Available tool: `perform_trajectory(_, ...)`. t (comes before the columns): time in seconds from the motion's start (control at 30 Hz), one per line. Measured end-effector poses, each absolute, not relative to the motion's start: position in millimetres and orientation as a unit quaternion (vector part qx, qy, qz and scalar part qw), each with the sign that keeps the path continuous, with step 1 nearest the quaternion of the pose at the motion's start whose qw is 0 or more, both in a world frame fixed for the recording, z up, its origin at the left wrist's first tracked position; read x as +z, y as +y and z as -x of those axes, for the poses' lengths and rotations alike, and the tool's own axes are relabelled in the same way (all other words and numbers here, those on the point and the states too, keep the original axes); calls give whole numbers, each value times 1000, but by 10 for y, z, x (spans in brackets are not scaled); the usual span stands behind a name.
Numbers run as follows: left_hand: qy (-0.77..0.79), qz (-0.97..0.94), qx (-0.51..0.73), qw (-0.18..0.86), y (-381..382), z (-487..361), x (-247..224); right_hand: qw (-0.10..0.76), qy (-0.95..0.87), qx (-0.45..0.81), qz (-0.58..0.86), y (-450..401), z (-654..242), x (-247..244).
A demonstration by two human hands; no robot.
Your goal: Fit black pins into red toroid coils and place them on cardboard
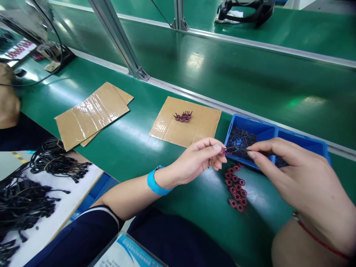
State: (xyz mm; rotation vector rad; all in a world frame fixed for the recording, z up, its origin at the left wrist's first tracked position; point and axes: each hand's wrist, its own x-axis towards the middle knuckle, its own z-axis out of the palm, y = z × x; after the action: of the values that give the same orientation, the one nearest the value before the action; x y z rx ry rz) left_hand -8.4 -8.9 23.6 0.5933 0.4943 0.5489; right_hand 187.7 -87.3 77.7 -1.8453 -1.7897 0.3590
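Observation:
My left hand (204, 154), with a blue band at its wrist, pinches a small red-and-black wound ring coil (222, 151) between thumb and fingers. Thin wires run from the coil toward my right hand (300, 178), whose thumb and forefinger are closed on a thin black sleeve (246, 150). Whether the sleeve surrounds a wire is too small to tell. Both hands are in front of a blue divided bin (258, 128), which holds many short black sleeves (240, 138) in its left compartment. Below the hands, several similar ring coils (236, 189) lie in a cluster on the green table (194, 218).
A cardboard sheet (164, 126) bears several coils with black sleeves (183, 117). More cardboard (91, 115) lies to the left. Black cables (27, 200) are heaped at the lower left. Another person's hand (8, 96) shows at the left edge. A metal post (116, 37) rises behind.

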Motion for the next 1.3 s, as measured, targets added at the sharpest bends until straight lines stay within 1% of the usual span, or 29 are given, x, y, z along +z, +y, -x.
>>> perform_trajectory(0.23, 232, -287, 263, 891, -84, 85, 219, 256, -708, 73, 654, -862, -1867, 792)
perform_trajectory(0.63, 233, -290, 260, 891, -82, 77, 224, 255, -737, 47, 625, -863, -1904, 762)
perform_trajectory(0.9, 240, -303, 253, 887, -84, 88, 218, 243, -747, 53, 617, -868, -1888, 754)
perform_trajectory(1.1, 239, -303, 255, 886, -88, 92, 211, 197, -762, 47, 615, -901, -1885, 734)
perform_trajectory(1.3, 238, -304, 239, 891, -97, 92, 214, 198, -749, 77, 628, -896, -1847, 731)
